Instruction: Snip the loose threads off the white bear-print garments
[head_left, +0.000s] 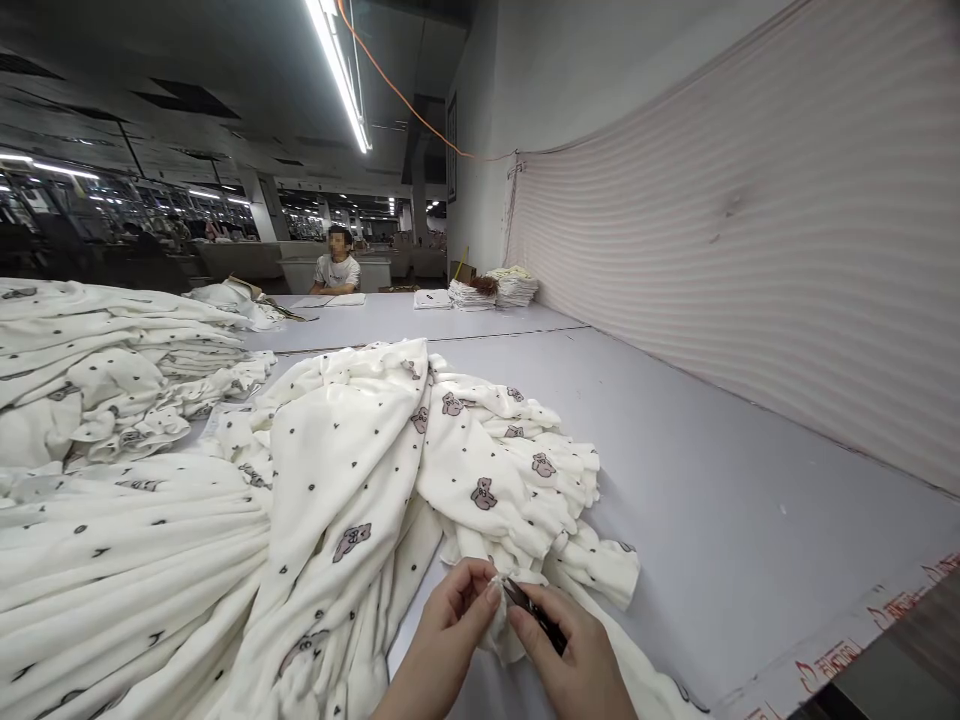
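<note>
A white garment (390,470) printed with small bears and black marks lies spread across the grey table (712,480). At the bottom of the view my left hand (450,625) pinches a ruffled edge of this garment. My right hand (574,655) is closed round small dark thread snips (534,612), their tip touching the pinched cloth beside my left fingers.
A stack of the same white garments (112,370) rises at the left. Folded piles (495,290) sit at the table's far end, where a seated person (337,265) works. A striped cloth wall (750,250) borders the right side. The table's near edge (847,650) runs at bottom right.
</note>
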